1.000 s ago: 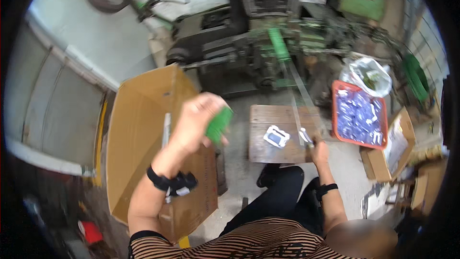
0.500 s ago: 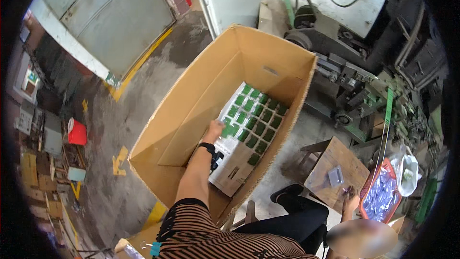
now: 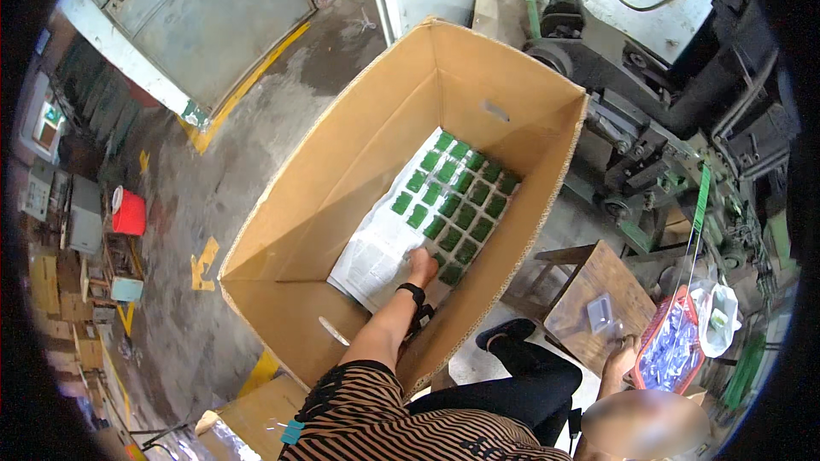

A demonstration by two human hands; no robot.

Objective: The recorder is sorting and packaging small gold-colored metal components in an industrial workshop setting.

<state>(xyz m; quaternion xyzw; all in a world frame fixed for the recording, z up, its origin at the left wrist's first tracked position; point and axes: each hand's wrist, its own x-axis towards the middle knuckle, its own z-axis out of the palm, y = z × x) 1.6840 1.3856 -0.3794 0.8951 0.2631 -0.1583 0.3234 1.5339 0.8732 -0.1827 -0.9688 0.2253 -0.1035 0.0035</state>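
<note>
My left hand (image 3: 423,267), with a black band on its wrist, reaches down into a large open cardboard box (image 3: 342,149). Its fingers are closed and point down at the near edge of several rows of small green blocks (image 3: 464,181); whatever they hold is hidden. White printed paper (image 3: 376,249) lies beside this hand and runs along the blocks' left side. At the lower right, my right hand (image 3: 628,352) is beside a wooden stool (image 3: 568,316), fingers curled, what is in them unclear. A small clear plastic tray (image 3: 600,312) lies on the stool near it.
A red basket (image 3: 645,346) of clear plastic pieces stands right of the stool, with a white bag (image 3: 719,316) beside it. Dark machinery (image 3: 632,132) fills the upper right. A red bucket (image 3: 129,211) and stacked boxes (image 3: 55,294) line the left.
My left hand has moved right and nearer, from the blocks' left side to their near edge. White paper now covers more of the cardboard there. The view has shifted slightly.
</note>
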